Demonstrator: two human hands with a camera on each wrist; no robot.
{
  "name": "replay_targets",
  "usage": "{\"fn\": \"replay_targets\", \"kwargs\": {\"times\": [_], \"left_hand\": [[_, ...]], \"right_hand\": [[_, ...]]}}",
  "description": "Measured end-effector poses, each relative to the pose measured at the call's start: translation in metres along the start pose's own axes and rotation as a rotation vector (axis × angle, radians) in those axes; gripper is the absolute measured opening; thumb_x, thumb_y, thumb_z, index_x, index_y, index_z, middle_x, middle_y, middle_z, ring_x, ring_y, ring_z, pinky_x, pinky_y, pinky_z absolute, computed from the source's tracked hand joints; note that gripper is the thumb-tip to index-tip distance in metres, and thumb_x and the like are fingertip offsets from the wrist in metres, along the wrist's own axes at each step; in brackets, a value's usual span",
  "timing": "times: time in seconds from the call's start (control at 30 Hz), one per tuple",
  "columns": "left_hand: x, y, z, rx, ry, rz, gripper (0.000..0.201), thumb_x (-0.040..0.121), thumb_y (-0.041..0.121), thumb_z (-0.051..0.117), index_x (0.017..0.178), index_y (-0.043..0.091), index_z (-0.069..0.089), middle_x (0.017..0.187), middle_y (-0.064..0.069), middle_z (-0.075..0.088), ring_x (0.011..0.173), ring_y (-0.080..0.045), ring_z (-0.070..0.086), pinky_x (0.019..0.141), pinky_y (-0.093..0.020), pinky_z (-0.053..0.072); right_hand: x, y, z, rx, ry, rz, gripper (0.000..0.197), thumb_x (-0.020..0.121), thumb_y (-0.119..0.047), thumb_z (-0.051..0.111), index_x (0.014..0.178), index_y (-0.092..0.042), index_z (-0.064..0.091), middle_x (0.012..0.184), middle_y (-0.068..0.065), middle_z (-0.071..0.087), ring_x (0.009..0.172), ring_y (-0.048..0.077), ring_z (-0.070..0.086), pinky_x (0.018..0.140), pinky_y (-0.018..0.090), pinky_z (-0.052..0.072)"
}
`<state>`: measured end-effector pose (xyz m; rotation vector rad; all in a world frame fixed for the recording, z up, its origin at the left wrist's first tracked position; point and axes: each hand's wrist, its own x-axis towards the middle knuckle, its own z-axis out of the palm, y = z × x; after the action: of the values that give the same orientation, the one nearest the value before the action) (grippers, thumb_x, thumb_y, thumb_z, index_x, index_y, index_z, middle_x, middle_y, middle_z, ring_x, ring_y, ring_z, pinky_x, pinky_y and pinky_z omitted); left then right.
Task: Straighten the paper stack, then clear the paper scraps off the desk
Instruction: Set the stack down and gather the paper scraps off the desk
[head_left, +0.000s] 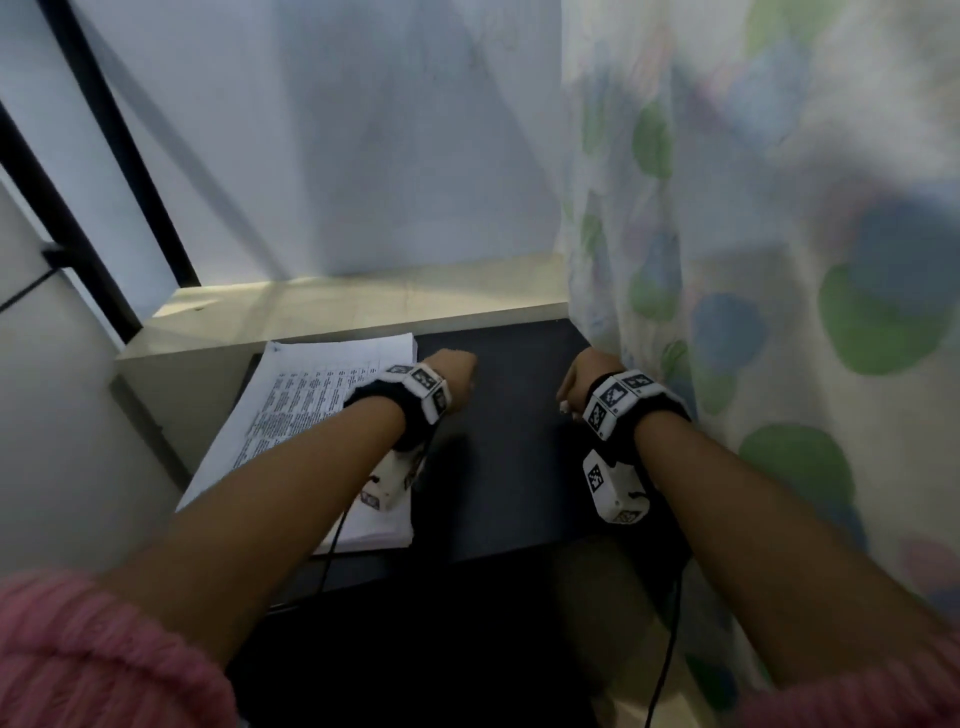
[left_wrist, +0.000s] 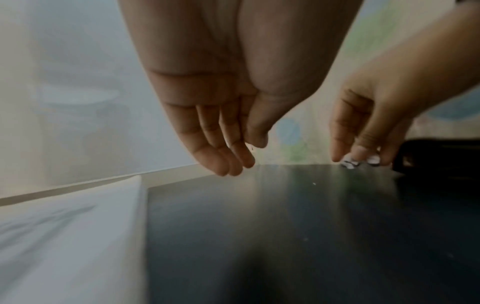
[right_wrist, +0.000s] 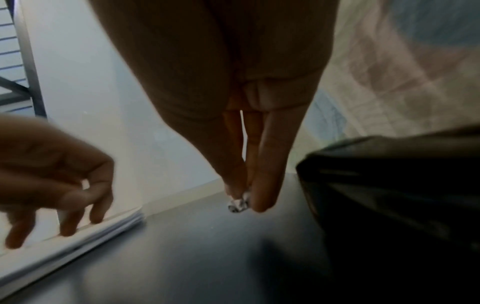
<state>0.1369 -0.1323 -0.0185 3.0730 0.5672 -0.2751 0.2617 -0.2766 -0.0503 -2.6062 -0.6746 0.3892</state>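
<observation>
One crumpled paper scrap (right_wrist: 238, 203), pinched at fingertips of right hand (right_wrist: 233, 123), just above dark desk (left_wrist: 285, 226), near far edge. One paper stack (head_left: 317, 410), printed, squared, at desk's left side. Left hand (left_wrist: 221, 115) beside stack, fingers loosely extended downward, holding nothing. Spotted curtain (head_left: 779, 260) at right; black object (right_wrist: 389, 195) beside right hand.

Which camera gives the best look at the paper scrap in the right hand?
The right wrist view: the crumpled paper scrap sits pinched at the right hand's fingertips, just above the dark desk. The left wrist view shows it smaller, farther off. In the head view the hand hides it.
</observation>
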Motion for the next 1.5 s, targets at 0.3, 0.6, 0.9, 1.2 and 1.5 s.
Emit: {"fn": "replay_targets", "kwargs": {"times": [0.3,0.6,0.9,1.2,1.5], "left_hand": [[-0.093,-0.073,-0.001,-0.234,0.129,-0.139,0.031,0.091,0.004,0.051,0.067,0.02,0.038,0.111,-0.014,0.065,0.105,-0.031,0.06,0.085,-0.035,0.046],[-0.112,-0.077,-0.005,-0.427,0.204,-0.12,0.022,0.08,0.009,0.07,0.083,0.014,0.049,0.097,-0.011,0.072,0.075,-0.021,0.058,0.077,-0.03,0.049],[-0.081,-0.064,0.002,-0.4,0.209,-0.106,0.023,0.08,0.01,0.07,0.086,0.014,0.048,0.102,-0.011,0.07,0.098,-0.027,0.063,0.084,-0.033,0.049],[-0.07,-0.053,0.02,-0.383,0.187,-0.069,0.018,0.082,0.01,0.069,0.084,0.014,0.051,0.106,-0.012,0.068,0.101,-0.026,0.062,0.086,-0.03,0.046],[-0.078,-0.058,0.011,-0.387,0.227,-0.053,0.012,0.082,0.01,0.068,0.091,0.009,0.06,0.103,-0.01,0.07,0.1,-0.025,0.063,0.088,-0.029,0.046]], "right_hand": [[-0.035,-0.043,-0.006,-0.057,-0.045,-0.017,0.027,0.084,-0.014,0.067,0.11,-0.005,0.071,0.114,0.013,0.07,0.108,0.026,0.066,0.096,0.034,0.052],[-0.031,-0.032,0.004,-0.044,0.012,0.025,0.03,0.083,-0.013,0.063,0.112,-0.008,0.069,0.119,0.014,0.066,0.113,0.029,0.061,0.094,0.035,0.05],[0.004,-0.026,0.016,-0.089,-0.087,0.002,0.029,0.076,-0.017,0.075,0.102,-0.004,0.074,0.108,0.012,0.072,0.099,0.03,0.068,0.091,0.04,0.055],[0.01,-0.022,0.021,-0.015,0.0,-0.005,0.041,0.075,-0.015,0.072,0.113,-0.002,0.067,0.117,0.019,0.065,0.109,0.034,0.063,0.093,0.04,0.053],[-0.003,-0.037,0.035,-0.163,0.049,-0.04,0.035,0.091,-0.009,0.053,0.124,0.003,0.056,0.131,0.023,0.055,0.122,0.036,0.053,0.098,0.036,0.044]]}}
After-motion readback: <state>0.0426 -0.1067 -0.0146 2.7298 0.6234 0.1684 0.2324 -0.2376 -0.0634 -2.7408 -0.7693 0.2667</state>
